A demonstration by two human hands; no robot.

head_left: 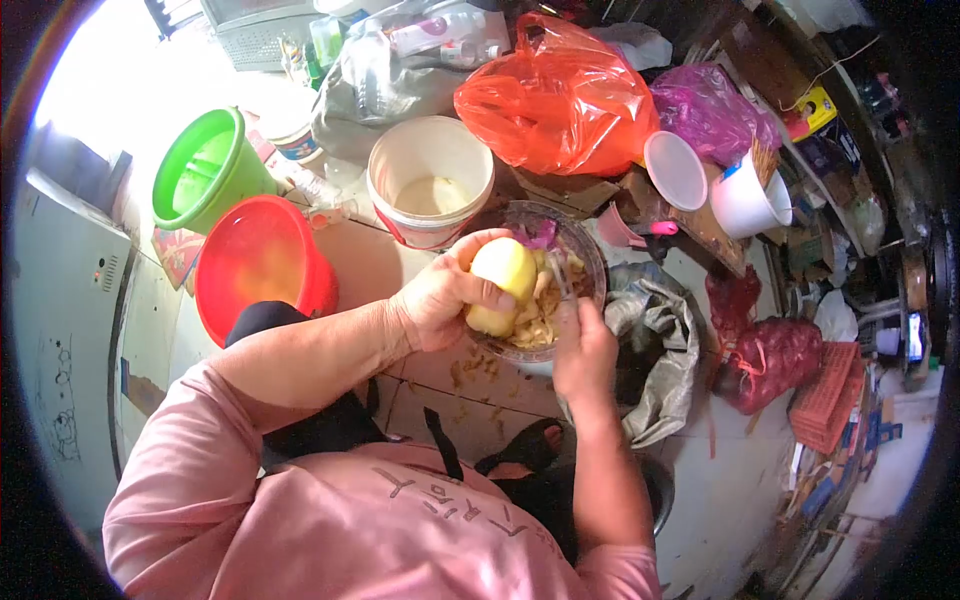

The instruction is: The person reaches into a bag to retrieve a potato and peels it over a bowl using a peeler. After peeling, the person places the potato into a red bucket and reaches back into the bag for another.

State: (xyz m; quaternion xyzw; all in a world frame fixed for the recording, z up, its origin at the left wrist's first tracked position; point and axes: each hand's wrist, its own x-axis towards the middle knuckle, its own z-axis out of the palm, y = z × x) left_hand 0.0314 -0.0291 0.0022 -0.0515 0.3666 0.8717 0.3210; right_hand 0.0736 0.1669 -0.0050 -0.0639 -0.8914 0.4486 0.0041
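My left hand (438, 302) is wrapped round a large peeled yellow potato (506, 270), thumb across its near side. Just to the right, my right hand (585, 350) grips the handle of a peeler (563, 277), its head pointing up and a little apart from the potato. Both hands are over a round clear basin (601, 262) heaped with pale peelings (545, 318). Something purple (540, 235) lies at the basin's far side.
A white bucket (430, 222) stands beyond my left hand, with a red tub (265, 268) and a green tub (212, 170) farther left. An open grey sack (655, 350) lies right of the basin. Red and purple plastic bags (565, 100) sit behind. Peel scraps (480, 375) litter the tiles.
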